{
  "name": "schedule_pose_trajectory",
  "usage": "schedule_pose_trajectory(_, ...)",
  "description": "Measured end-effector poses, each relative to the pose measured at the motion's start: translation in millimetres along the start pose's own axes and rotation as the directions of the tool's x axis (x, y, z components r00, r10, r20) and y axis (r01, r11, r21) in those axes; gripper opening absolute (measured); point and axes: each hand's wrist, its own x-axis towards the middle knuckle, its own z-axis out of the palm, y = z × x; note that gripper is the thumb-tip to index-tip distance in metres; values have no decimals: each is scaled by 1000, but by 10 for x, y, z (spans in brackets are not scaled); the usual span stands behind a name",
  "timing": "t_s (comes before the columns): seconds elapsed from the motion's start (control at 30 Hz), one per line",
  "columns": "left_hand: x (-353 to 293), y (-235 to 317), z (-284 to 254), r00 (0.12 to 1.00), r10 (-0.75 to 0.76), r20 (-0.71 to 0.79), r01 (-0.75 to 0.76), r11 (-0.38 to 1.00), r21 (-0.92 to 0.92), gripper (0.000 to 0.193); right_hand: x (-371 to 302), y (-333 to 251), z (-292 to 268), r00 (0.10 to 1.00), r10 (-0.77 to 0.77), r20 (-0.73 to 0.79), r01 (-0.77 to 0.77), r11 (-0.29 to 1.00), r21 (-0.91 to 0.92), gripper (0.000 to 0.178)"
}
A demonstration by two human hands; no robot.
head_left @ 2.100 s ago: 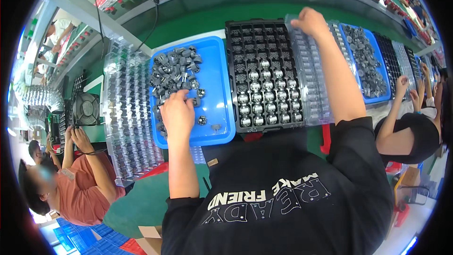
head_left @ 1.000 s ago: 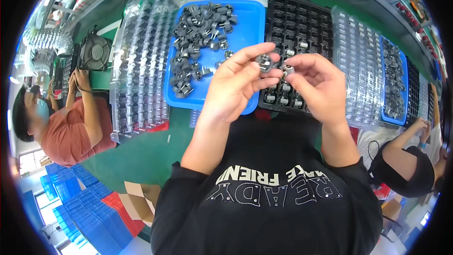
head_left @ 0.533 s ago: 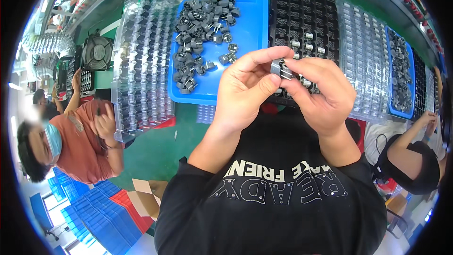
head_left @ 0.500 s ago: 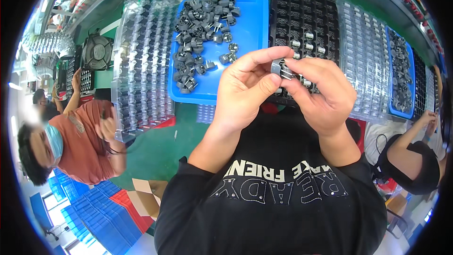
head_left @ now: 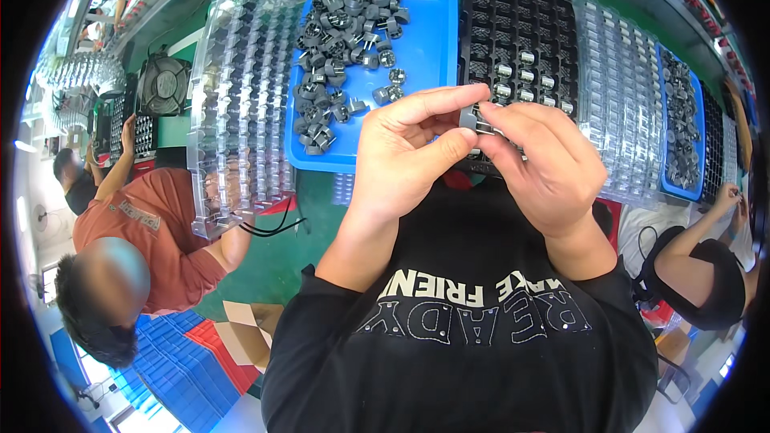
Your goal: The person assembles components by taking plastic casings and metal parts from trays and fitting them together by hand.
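Grey part: a small grey moulded component (head_left: 472, 118) is being pinched between both hands, raised above the near edge of the black tray, seemingly so the two hands can work on it together at chest height.
Left hand: the left hand (head_left: 401, 156) is clamping the component between thumb and forefinger, the other fingers curling loosely beneath.
Right hand: the right hand (head_left: 545, 164) is closing its fingertips on the same piece from the other side; whether it is also holding a second small piece, I cannot tell.
Blue bin: the blue tray (head_left: 425, 40) is lying just beyond the left hand, heaped with loose grey components (head_left: 341, 40), within easy reach.
Black tray: the black compartment tray (head_left: 517, 28) is sitting directly ahead, several cells near the hands holding shiny metal-capped parts (head_left: 525, 80).
Clear trays: transparent blister trays (head_left: 241, 88) are flanking the work on either side.
Neighbours: a person in a rust-coloured shirt (head_left: 160, 232) is bending at the left.
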Motion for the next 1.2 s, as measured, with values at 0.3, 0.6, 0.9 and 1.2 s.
schedule_pose_trajectory(0.3,-57,-150,5,1000,-1,-27,-1,997,-75,42,-103,75,-27,931,329,158,-362,886,289,23)
schedule_pose_trajectory(0.6,137,560,36,876,428,222,-418,444,792,74,140,698,-105,737,603,307,-619,784,-55,9)
schedule_pose_trajectory(0.9,350,1582,131,428,847,314,-646,44,762,73,60,1139,253,793,385,472,-224,905,-362,10)
schedule_pose_trajectory(1.2,667,2108,-308,144,988,-57,-606,133,784,75,208,819,204,814,374,444,-304,926,-224,5)
